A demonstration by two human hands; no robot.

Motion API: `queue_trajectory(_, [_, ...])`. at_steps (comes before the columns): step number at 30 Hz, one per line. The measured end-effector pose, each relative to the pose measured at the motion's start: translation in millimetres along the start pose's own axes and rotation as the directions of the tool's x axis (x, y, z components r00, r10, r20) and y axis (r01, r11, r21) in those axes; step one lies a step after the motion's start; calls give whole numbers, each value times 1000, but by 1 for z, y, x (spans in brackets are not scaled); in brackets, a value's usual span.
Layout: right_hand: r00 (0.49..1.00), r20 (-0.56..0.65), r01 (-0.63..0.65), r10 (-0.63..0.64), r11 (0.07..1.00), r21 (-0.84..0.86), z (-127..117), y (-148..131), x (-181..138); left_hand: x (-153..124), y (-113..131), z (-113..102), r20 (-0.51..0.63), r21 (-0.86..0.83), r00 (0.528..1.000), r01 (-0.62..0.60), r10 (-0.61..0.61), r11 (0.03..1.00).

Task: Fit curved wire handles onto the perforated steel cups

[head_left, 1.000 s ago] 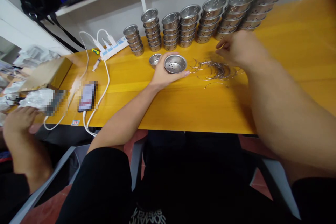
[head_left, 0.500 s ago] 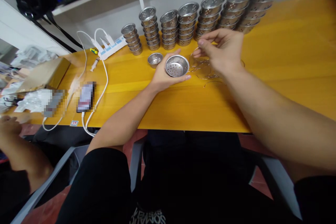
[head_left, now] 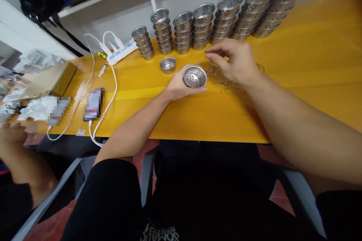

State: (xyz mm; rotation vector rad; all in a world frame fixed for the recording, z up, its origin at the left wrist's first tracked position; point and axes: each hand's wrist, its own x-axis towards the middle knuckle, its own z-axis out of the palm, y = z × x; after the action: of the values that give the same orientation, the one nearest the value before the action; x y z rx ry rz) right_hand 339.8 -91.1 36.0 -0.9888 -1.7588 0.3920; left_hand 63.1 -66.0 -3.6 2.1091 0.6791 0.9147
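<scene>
My left hand (head_left: 178,84) grips a small perforated steel cup (head_left: 195,77) just above the yellow table (head_left: 305,71), its mouth tilted toward me. My right hand (head_left: 234,61) hovers just right of the cup, fingers pinched on a thin curved wire (head_left: 207,68) close to the cup's rim. A pile of the same curved wires (head_left: 230,83) lies on the table under and beside that hand. One more loose steel cup (head_left: 167,64) sits on the table behind my left hand.
Several stacks of steel cups (head_left: 203,26) line the table's far edge. At left are a white power strip (head_left: 120,51) with cables, a phone (head_left: 93,104), a cardboard box (head_left: 46,79) and plastic bags. Another person's hand (head_left: 13,135) shows at the far left.
My right hand left the wire pile with a wire pinched and came left to the cup. My left hand tilted the cup and shifted it slightly right. The other person's hand drew back.
</scene>
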Motion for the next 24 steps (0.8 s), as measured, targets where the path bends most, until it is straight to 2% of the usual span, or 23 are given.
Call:
queue_trajectory(2, [987, 116, 129, -113, 981, -143, -6, -4, 0, -1, 3, -1, 25, 13, 1000, 18, -18, 1000])
queue_trajectory(6, [933, 328, 252, -148, 918, -305, -12, -6, 3, -4, 12, -1, 73, 3, 997, 38, -38, 999])
queue_trajectory(9, [899, 406, 308, -164, 897, -318, -13, -4, 5, -5, 17, -1, 82, -42, 996, 48, -44, 998])
queue_trajectory(11, [891, 428, 291, -153, 915, -280, -12, -4, 4, -5, 20, -2, 85, -62, 995, 55, -49, 997])
queue_trajectory(16, [880, 464, 242, -104, 937, -250, -13, -5, 0, -4, 16, -2, 50, -38, 996, 77, -75, 996])
queue_trajectory(18, [895, 441, 208, -73, 941, -266, -16, -1, 1, -2, 10, -1, 9, -33, 997, 79, -78, 996])
queue_trajectory(21, [946, 324, 73, 18, 962, -264, -22, 11, 2, 2, -1, -3, -78, -27, 993, 85, -87, 996])
queue_trajectory(24, [970, 194, -120, 149, 981, -155, -22, 20, 2, 5, -10, -7, -177, -7, 978, 110, -109, 994])
